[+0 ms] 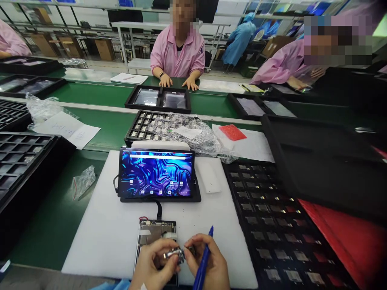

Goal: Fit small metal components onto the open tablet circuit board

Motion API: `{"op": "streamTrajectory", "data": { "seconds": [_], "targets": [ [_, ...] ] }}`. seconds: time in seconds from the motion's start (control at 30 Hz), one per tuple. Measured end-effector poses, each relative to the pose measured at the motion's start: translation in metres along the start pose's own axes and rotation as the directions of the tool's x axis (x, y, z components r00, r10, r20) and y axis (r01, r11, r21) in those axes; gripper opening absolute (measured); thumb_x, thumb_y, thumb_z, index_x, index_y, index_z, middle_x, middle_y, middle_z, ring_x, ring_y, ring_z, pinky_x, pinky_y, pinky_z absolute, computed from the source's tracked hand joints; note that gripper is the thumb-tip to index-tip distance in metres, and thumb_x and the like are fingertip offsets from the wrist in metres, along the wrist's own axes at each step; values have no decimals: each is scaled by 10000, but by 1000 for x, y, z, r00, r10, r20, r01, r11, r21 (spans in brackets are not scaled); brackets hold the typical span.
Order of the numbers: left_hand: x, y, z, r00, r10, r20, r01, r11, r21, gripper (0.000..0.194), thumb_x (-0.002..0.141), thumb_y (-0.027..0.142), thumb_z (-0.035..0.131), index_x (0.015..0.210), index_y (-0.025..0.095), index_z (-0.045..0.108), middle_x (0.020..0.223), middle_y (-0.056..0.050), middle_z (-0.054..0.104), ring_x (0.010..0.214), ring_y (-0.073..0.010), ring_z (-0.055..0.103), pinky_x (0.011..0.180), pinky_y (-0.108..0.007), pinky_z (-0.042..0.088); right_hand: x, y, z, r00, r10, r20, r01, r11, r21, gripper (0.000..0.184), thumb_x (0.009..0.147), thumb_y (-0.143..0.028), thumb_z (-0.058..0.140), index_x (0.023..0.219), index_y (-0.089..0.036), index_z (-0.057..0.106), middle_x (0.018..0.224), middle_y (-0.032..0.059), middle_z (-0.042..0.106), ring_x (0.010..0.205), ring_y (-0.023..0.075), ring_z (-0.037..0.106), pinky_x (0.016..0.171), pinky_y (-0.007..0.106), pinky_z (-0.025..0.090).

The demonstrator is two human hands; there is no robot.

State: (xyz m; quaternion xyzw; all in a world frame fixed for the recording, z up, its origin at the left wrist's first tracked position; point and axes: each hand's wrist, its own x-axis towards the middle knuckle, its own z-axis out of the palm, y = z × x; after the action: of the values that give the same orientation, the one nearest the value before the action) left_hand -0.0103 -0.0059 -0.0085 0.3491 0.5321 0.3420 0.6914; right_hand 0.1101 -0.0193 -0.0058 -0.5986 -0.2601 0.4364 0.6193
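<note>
At the lower centre of the frame, the left hand (155, 262) is pinching a small metallic part (175, 254) between thumb and fingertips. The right hand (214, 262) is meeting it from the other side, its thumb and index finger closing around the part's right end (exactly what they are gripping there is too small to tell), while also holding a blue pen (203, 257) that is pointing up the frame. The part is sitting between the two hands, which are nearly touching. Behind the left hand, an opened device (157, 229) is lying on the white mat (99, 229), partly covered by the fingers; the part is showing in front of its right edge. Farther up, a tablet (155, 171) is leaning with its screen lit, and a black tray (256, 233) of compartments is lying at the lower right of the frame.
</note>
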Motion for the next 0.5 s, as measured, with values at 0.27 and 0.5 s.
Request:
{"op": "streamTrajectory", "data": {
  "seconds": [0.27, 0.5],
  "targets": [
    [0, 1, 2, 1000, 27, 3, -27, 1000, -7, 497, 625, 614, 736, 808, 153, 706, 654, -36, 699, 562, -132, 646, 571, -198, 561, 2, 3, 0, 997, 73, 25, -74, 996, 40, 246, 589, -200, 812, 738, -219, 617, 618, -36, 664, 572, 120, 631, 584, 185, 515],
    [1, 0, 1, 1000, 27, 6, -27, 999, -19, 466, 634, 584, 751, 805, 153, 705, 631, -23, 704, 559, -118, 650, 584, -176, 551, 3, 13, -2, 980, 176, 91, -187, 974, 125, 315, 570, -325, 846, 663, -207, 569, 569, -35, 652, 540, 115, 591, 550, 189, 477]
  ]
}}
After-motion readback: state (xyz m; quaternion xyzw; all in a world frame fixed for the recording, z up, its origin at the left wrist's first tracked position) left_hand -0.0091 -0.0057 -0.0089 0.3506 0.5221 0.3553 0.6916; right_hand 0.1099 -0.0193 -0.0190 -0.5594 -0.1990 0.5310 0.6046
